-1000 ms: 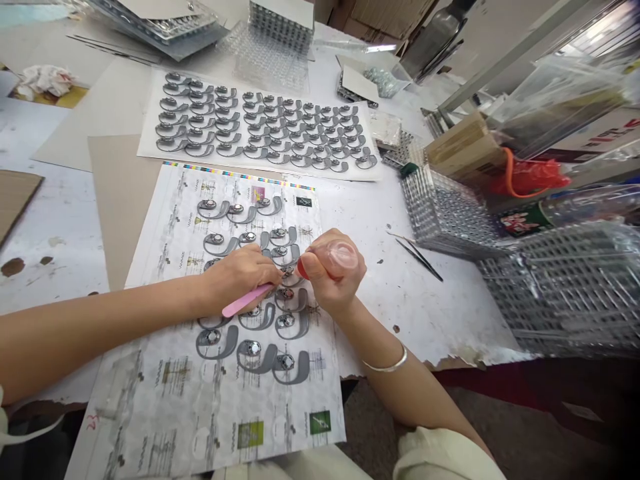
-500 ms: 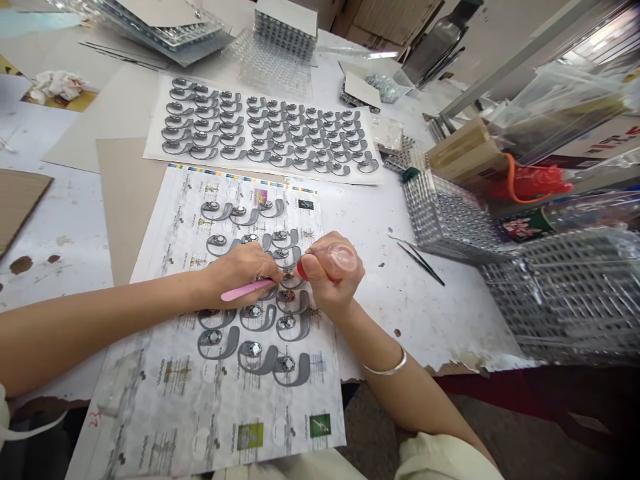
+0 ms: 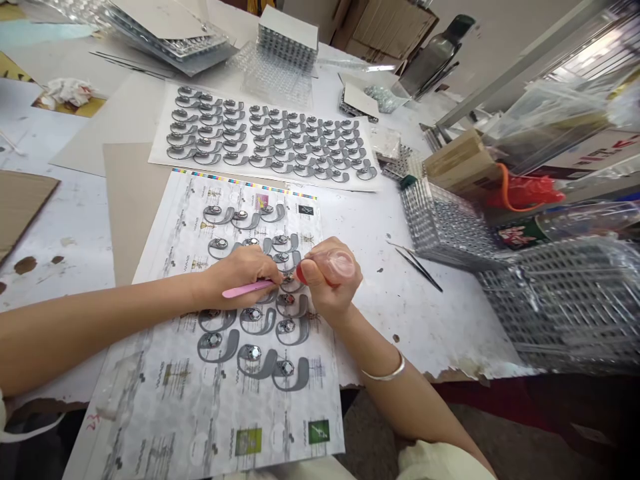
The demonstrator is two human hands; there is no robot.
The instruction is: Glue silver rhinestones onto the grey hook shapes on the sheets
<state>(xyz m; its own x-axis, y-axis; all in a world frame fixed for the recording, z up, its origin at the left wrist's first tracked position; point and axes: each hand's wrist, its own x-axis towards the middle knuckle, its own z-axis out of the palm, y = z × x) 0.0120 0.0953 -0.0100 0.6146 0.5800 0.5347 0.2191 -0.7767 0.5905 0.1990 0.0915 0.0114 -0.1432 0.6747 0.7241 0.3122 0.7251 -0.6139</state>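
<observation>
My left hand point(image 3: 245, 272) is closed, with pink tweezers point(image 3: 247, 289) pinched in its fingers over the rows of grey parts. My right hand point(image 3: 333, 283) wraps round a small clear squeeze bottle point(image 3: 340, 265) with a red cap end, its tip pointing at one grey part between the hands. The curved grey hook-shaped parts point(image 3: 257, 360), each with a round jewel-like centre, lie in rows on a printed sheet point(image 3: 215, 407). The tip of the bottle and the ends of the tweezers are partly hidden by my fingers.
Behind lies a white board point(image 3: 160, 150) covered with more grey hooks. Dark tweezers point(image 3: 420, 267) rest at the right. Stacked silvery trays point(image 3: 445, 220), a plastic bottle point(image 3: 575, 220) and a carton point(image 3: 465, 157) crowd the right side. A crumpled tissue point(image 3: 67, 92) lies far left.
The view has shifted slightly. Both hands stay at nearly the same place over the grey parts, still holding the tweezers and the squeeze bottle.
</observation>
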